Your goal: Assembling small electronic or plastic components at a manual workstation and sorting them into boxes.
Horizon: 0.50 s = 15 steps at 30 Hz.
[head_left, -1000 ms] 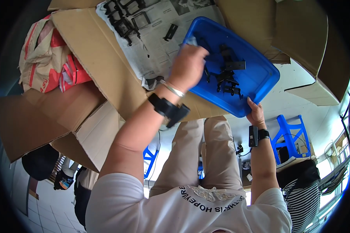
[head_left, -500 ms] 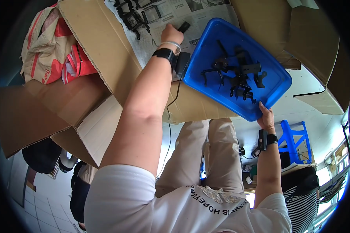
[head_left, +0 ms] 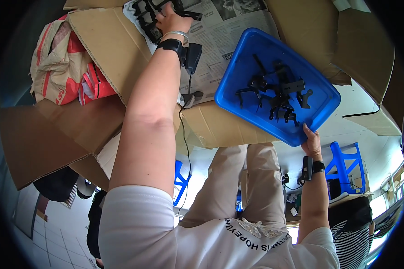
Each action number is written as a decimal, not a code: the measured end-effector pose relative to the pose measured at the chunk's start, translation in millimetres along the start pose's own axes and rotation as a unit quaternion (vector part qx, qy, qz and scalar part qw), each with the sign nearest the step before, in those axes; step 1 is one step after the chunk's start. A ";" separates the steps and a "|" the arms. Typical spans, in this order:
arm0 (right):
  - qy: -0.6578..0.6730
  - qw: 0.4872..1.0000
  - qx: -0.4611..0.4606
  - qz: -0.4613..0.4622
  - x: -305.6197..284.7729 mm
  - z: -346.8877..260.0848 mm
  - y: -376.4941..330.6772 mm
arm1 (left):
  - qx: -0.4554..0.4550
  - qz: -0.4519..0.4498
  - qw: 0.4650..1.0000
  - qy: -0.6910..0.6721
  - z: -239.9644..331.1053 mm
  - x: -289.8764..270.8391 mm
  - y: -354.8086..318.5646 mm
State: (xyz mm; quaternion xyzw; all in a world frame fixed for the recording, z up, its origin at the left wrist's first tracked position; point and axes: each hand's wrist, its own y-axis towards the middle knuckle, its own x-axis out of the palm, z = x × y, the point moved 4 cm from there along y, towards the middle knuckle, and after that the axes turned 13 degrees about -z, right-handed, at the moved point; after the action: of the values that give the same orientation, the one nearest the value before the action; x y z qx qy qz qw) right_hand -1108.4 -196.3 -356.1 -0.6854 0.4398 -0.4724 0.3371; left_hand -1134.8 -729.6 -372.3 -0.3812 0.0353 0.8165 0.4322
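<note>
My left hand reaches to the top of the view over a sheet of newspaper. Its fingers, partly hidden, close round a black plastic part whose end sticks out to the right. More black frame-like parts lie beside that hand on the paper. With my right hand I grip the near right corner of a blue plastic tray, thumb over the rim. Inside the tray lies a loose heap of black brackets.
An open cardboard box surrounds the newspaper, its flaps spread out. A red and tan bag sits at the left. A black cable hangs from my left wrist device. Blue stools and other people are behind me.
My left hand has moved up and left across the newspaper to the black parts, carrying the black part. The tray and my right hand have shifted slightly down and right in view.
</note>
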 end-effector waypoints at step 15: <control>0.028 0.999 0.008 -0.019 -3.5 -1.8 -0.3 | -0.127 -0.150 0.958 0.207 -79.9 42.0 71.3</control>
State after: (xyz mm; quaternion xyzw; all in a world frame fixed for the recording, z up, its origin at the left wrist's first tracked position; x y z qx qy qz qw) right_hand -1110.7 -193.1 -356.5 -0.6775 0.4324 -0.5008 0.3213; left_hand -1153.8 -776.5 -475.6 -0.5948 -0.0374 0.6432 0.4808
